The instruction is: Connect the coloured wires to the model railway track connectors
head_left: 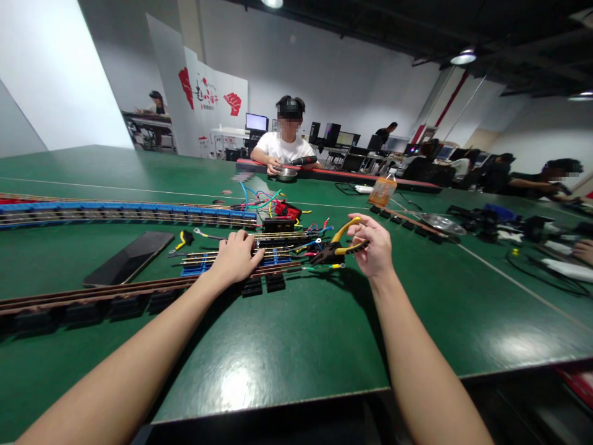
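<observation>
My left hand (237, 258) lies over a short blue-based rail section (192, 267), its fingers bent across the metal strips and its thumb on the near side. With my right hand (374, 246) I hold pliers (345, 231) by their yellow-and-black handles, which are spread apart. The dark jaws of the pliers point left, among the wire ends at the right end of the rails. One green-and-yellow wire (324, 267) with a ring terminal lies just below the jaws. Whether the jaws touch a wire I cannot tell.
A phone (132, 258), a long brown rail (115, 293) and a blue curved rail (115, 215) lie to the left. Behind are a red connector (288, 211) and a bottle (383, 188). Across the table, a person (286, 148) holds a metal bowl (286, 175).
</observation>
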Demonstrator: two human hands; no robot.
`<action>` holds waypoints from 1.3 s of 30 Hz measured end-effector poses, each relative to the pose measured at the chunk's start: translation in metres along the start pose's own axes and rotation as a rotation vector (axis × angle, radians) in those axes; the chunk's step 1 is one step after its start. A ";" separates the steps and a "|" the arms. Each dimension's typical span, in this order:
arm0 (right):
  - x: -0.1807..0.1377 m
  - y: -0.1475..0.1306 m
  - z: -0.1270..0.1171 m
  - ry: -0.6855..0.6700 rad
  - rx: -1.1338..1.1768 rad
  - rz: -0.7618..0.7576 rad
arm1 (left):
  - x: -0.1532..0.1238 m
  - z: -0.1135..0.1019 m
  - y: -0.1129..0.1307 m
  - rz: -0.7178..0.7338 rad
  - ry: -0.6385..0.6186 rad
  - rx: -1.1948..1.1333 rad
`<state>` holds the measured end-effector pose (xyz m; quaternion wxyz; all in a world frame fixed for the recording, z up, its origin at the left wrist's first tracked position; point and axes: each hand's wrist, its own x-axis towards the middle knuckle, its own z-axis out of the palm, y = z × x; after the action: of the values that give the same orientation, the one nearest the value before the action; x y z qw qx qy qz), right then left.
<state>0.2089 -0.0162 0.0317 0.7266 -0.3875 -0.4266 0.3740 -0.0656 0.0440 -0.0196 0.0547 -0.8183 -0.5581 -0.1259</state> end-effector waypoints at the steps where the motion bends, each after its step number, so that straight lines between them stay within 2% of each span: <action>1: 0.001 0.000 -0.001 -0.008 0.014 0.008 | 0.000 0.000 0.000 0.001 -0.001 0.000; 5: 0.002 -0.001 -0.004 -0.049 0.046 0.044 | 0.000 0.000 0.000 0.003 0.004 -0.003; 14: 0.009 -0.005 -0.016 -0.009 0.088 0.093 | 0.000 0.000 0.000 0.003 0.000 -0.001; 21: 0.001 0.010 0.003 -0.090 0.027 0.123 | 0.000 -0.002 0.000 -0.004 -0.018 -0.003; 28: -0.004 0.019 0.005 -0.208 -0.042 0.015 | -0.001 -0.002 0.000 0.004 -0.009 0.001; 34: -0.004 0.025 0.001 -0.256 -0.193 -0.184 | -0.001 -0.001 0.001 0.004 0.002 0.001; 39: -0.006 0.024 0.002 -0.312 -0.202 -0.168 | -0.001 -0.003 0.001 0.001 -0.007 -0.001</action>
<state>0.1996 -0.0108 0.0097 0.6378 -0.3587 -0.6001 0.3232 -0.0650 0.0423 -0.0173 0.0522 -0.8191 -0.5578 -0.1233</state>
